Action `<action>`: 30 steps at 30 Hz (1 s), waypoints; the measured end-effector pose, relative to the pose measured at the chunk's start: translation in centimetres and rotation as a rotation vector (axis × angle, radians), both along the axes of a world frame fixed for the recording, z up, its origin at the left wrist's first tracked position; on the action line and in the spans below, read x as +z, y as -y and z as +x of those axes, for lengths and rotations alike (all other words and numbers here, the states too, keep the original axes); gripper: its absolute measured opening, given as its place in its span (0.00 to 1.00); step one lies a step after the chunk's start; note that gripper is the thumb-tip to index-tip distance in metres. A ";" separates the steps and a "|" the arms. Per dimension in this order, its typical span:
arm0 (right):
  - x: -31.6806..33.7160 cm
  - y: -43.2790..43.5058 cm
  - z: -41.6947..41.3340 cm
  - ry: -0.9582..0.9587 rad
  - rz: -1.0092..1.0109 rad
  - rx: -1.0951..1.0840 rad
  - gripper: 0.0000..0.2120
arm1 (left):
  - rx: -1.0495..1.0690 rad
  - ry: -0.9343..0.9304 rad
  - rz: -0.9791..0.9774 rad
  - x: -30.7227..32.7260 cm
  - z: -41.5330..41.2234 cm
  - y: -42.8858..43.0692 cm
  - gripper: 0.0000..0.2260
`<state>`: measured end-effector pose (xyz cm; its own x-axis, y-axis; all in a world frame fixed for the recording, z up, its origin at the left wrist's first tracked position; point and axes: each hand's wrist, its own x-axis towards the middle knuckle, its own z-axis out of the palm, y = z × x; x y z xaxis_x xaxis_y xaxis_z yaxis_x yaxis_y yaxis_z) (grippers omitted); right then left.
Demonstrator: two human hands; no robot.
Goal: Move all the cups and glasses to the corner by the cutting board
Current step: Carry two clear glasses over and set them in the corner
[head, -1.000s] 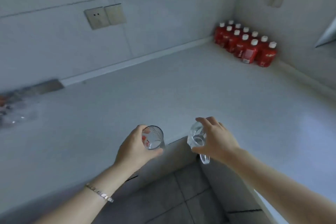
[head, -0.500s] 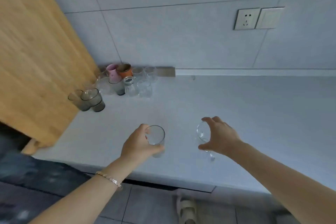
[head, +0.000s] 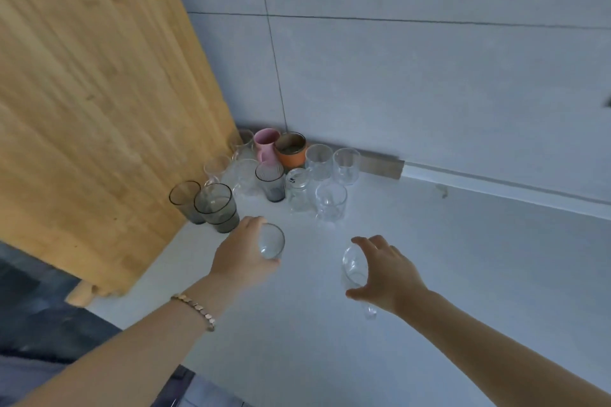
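Observation:
My left hand (head: 243, 256) grips a clear tumbler (head: 271, 242) just above the white counter (head: 463, 274). My right hand (head: 385, 271) holds a clear stemmed glass (head: 355, 269), tilted, its stem pointing down toward me. Ahead, in the corner beside the big wooden cutting board (head: 92, 102), stands a cluster of cups: a pink mug (head: 265, 144), an orange cup (head: 291, 149), two smoky grey glasses (head: 216, 206), a dark ribbed glass (head: 271, 181) and several clear glasses (head: 330, 201). Both hands are a short way in front of this cluster.
The cutting board leans upright against the left side, its foot overhanging the counter edge (head: 99, 299). Grey tiled wall (head: 396, 76) backs the counter. A wooden trim piece (head: 380, 164) lies along the wall base. Bare counter stretches to the right.
The view has swung left from the red bottles to the cutting-board corner. Both hands, still holding their glasses, have moved forward, closer to the cluster of cups.

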<state>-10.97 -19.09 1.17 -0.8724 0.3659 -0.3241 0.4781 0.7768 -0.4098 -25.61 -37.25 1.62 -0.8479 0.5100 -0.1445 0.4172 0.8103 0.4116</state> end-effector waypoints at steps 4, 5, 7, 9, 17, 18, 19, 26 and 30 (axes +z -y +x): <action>-1.9 0.8 -4.2 0.021 -0.025 -0.070 0.43 | -0.109 -0.063 -0.075 -1.0 -5.9 -0.9 0.30; -2.4 1.2 -5.3 0.026 -0.029 -0.098 0.43 | -0.156 -0.086 -0.093 -1.6 -7.5 -1.0 0.30; -3.5 2.3 -7.3 0.042 -0.039 -0.169 0.43 | -0.261 -0.137 -0.122 -2.7 -10.4 -1.0 0.30; -4.4 3.7 -9.6 0.058 -0.053 -0.237 0.43 | -0.407 -0.194 -0.214 -4.1 -13.2 -0.8 0.31; -6.5 8.0 -19.7 0.083 -0.019 -0.397 0.41 | -0.672 -0.274 -0.277 -7.4 -19.4 0.4 0.31; -6.8 8.3 -20.6 0.096 -0.015 -0.399 0.40 | -0.689 -0.261 -0.259 -7.6 -19.8 0.5 0.32; -7.1 8.7 -21.3 0.109 -0.015 -0.400 0.40 | -0.704 -0.247 -0.237 -7.8 -20.1 0.7 0.32; -8.3 10.3 -22.5 0.008 -0.067 -0.526 0.51 | -0.747 -0.271 -0.203 -8.3 -20.8 1.2 0.33; -8.1 10.6 -20.8 0.093 -0.229 -0.557 0.55 | -0.715 -0.323 -0.274 -8.8 -20.7 0.9 0.36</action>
<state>-31.82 -29.73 -6.90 -0.5342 0.6712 -0.5139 0.8289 0.2966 -0.4742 -46.29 -38.18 -7.18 -0.3534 0.9238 -0.1474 0.9334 0.3587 0.0099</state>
